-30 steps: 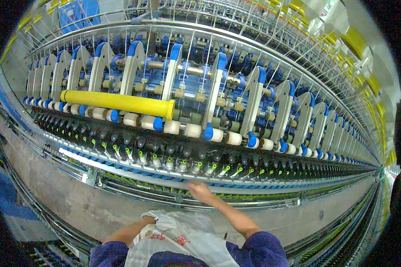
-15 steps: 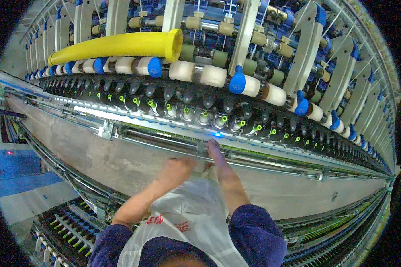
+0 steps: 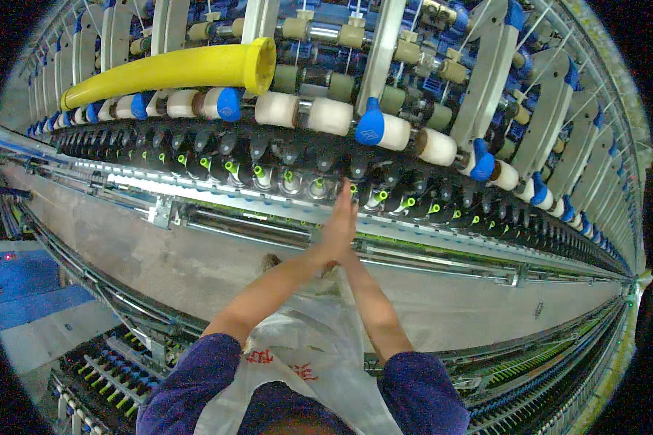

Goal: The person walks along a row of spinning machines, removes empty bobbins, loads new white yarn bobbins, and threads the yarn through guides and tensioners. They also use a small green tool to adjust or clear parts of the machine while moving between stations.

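My left hand (image 3: 335, 230) is raised to the row of spindles, fingers stretched upward and close together. Its fingertips overlap one yellow-green spindle tip (image 3: 353, 189) beneath the black drafting parts; whether they touch it, or pinch a yarn, is too small to tell. Close against it is my right hand (image 3: 352, 230), mostly covered by the left, so its fingers are hidden. More yellow-green tips (image 3: 382, 197) stand in glossy rings to both sides. Above them runs a line of white rollers (image 3: 331, 116) with blue end caps (image 3: 371, 123).
A long yellow flanged tube (image 3: 167, 72) lies across the machine at upper left. Metal rails (image 3: 442, 265) run along the machine's front, below the spindles. Behind me, another machine row (image 3: 116, 370) and a blue cabinet (image 3: 22, 279) border the grey floor (image 3: 174, 254).
My left hand has moved up and right from beside the apron to the spindles, covering the right hand. The blue light near the right hand no longer shows. The view has shifted slightly.
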Available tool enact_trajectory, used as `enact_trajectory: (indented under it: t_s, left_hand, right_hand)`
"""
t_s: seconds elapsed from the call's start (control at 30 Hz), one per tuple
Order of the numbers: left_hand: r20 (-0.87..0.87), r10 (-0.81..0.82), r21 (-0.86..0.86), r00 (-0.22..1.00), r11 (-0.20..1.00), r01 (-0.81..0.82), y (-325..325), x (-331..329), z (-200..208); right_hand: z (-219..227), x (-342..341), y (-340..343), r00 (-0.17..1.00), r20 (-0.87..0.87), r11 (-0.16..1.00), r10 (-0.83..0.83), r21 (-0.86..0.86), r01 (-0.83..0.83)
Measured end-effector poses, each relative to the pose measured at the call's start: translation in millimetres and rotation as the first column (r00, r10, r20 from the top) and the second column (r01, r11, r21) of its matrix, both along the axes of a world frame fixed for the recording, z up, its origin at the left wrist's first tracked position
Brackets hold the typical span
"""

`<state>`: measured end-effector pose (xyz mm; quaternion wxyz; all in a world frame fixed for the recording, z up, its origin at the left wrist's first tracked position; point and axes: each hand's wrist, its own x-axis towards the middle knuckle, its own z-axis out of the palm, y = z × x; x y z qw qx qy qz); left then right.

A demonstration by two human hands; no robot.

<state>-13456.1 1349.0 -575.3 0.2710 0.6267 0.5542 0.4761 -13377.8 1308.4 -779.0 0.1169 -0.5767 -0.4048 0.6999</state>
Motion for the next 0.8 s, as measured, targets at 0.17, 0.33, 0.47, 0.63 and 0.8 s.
enact_trajectory:
  t_s: [0.17,0.33,0.47,0.63,0.8]
  left_hand:
    - [0.198,-0.053,-0.454,0.979,0.88,0.139,44.7,6.8,-3.9]
    - [0.039,-0.154,0.14,0.987,0.979,0.147,32.1,-6.0,81.3]
    - [0.498,-0.213,-0.035,0.84,0.963,0.265,2.5,-43.2,161.3]
    - [0.959,-0.137,-0.007,0.248,0.864,0.503,-8.3,-86.9,198.5]
    - [0.811,-0.384,-0.041,0.442,0.716,0.697,-35.8,-106.9,209.6]
  right_hand:
    - [55.1,22.2,-46.0,0.981,-0.022,0.98,-0.195,-0.033,0.194]
    - [165.1,30.5,-64.6,0.843,-0.175,0.803,-0.509,0.256,0.538]
    - [263.7,30.5,-62.8,0.89,-0.198,0.538,-0.412,0.735,0.412]
    - [320.2,13.5,-68.2,0.943,-0.219,0.569,-0.25,0.755,0.327]
    - [343.2,7.0,-67.2,0.454,-0.827,0.94,-0.331,-0.245,0.239]
